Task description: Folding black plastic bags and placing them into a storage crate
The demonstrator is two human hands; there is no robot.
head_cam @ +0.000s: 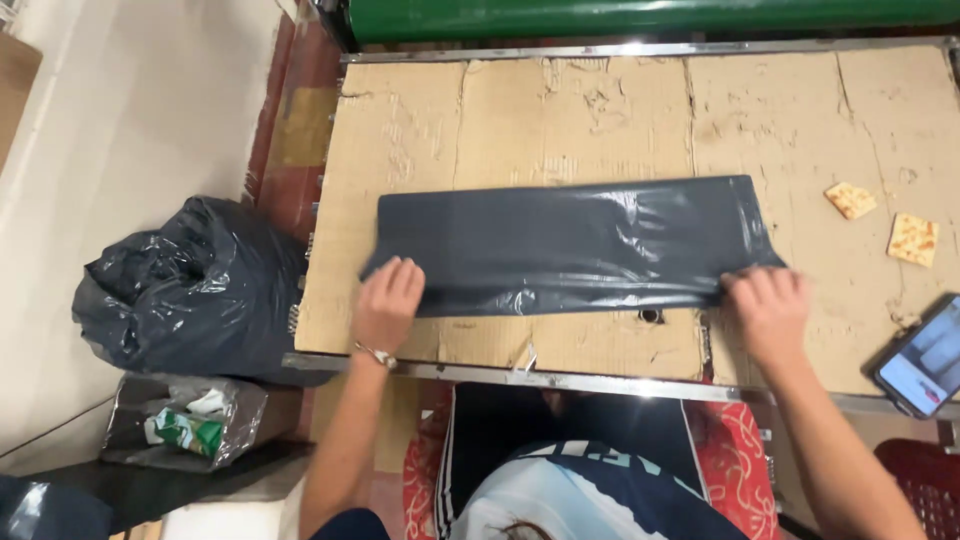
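A dark grey plastic bag (560, 240) lies flat and folded lengthwise on a cardboard-covered table (520, 110). My left hand (386, 300) presses on the bag's near left corner with its fingers spread. At the near right corner, my right hand (768, 310) pinches the bag's edge between the fingertips. Both forearms reach in from the near table edge.
Two small square crackers (850, 200) (912, 238) lie on the cardboard at the right. A phone (922, 358) with a lit screen rests at the near right edge. A stuffed dark bag (190, 285) sits on the floor to the left, with a clear bag (185, 425) of scraps below it.
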